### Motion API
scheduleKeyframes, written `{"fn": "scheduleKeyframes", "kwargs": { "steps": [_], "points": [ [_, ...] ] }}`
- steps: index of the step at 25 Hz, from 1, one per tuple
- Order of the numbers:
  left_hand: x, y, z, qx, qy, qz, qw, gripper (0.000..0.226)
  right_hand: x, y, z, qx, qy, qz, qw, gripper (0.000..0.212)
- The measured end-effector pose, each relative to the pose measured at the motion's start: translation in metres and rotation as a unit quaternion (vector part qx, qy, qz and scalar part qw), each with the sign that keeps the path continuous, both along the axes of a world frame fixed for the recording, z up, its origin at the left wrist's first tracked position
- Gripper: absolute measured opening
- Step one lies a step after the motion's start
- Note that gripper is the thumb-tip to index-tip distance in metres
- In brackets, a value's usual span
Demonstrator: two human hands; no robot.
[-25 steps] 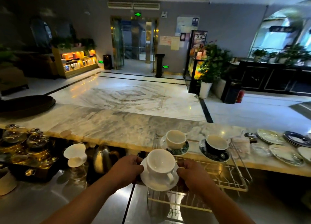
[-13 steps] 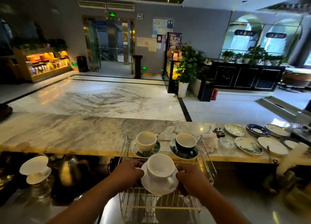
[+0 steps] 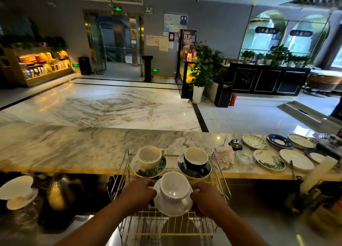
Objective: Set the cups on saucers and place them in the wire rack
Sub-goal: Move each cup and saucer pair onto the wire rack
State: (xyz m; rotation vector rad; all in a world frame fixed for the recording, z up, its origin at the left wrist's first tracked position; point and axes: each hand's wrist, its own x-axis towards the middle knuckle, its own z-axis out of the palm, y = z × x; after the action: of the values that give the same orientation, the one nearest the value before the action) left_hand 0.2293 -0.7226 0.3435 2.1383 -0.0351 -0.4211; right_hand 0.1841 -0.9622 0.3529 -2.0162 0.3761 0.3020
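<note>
From the head camera I see my left hand (image 3: 137,191) and right hand (image 3: 207,197) each gripping an edge of the white saucer (image 3: 173,207), the white cup (image 3: 174,187) sitting upright on it, over the near part of the wire rack (image 3: 166,225). At the rack's far end, a cream cup (image 3: 149,157) and a dark cup (image 3: 196,158) rest on leaf-patterned saucers; loose plates (image 3: 269,159) lie on the marble counter (image 3: 74,146) to the right
</note>
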Motion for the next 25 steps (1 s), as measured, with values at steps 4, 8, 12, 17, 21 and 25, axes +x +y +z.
{"fn": "scheduleKeyframes", "kwargs": {
  "steps": [4, 8, 12, 17, 21, 25],
  "points": [
    [0.013, -0.006, -0.006, 0.006, 0.007, 0.004, 1.0, 0.024, 0.013, -0.005, -0.007, -0.013, 0.008, 0.009, 1.0, 0.028],
    [0.025, -0.008, -0.015, 0.032, 0.003, -0.003, 0.999, 0.026, 0.026, -0.009, -0.012, -0.017, 0.007, 0.032, 0.999, 0.03],
    [0.034, -0.008, -0.025, 0.064, -0.01, -0.008, 0.998, 0.034, 0.038, -0.011, -0.019, -0.023, 0.008, 0.036, 0.999, 0.032],
    [0.039, -0.007, -0.035, 0.084, -0.012, -0.009, 0.996, 0.033, 0.044, -0.015, -0.027, -0.036, 0.017, 0.064, 0.997, 0.033],
    [0.04, -0.005, -0.038, 0.073, -0.015, -0.004, 0.997, 0.034, 0.047, -0.015, -0.03, -0.03, 0.02, 0.063, 0.997, 0.035],
    [0.036, -0.006, -0.038, 0.059, -0.028, -0.006, 0.998, 0.039, 0.048, -0.013, -0.036, -0.043, 0.009, 0.06, 0.997, 0.035]
  ]
}}
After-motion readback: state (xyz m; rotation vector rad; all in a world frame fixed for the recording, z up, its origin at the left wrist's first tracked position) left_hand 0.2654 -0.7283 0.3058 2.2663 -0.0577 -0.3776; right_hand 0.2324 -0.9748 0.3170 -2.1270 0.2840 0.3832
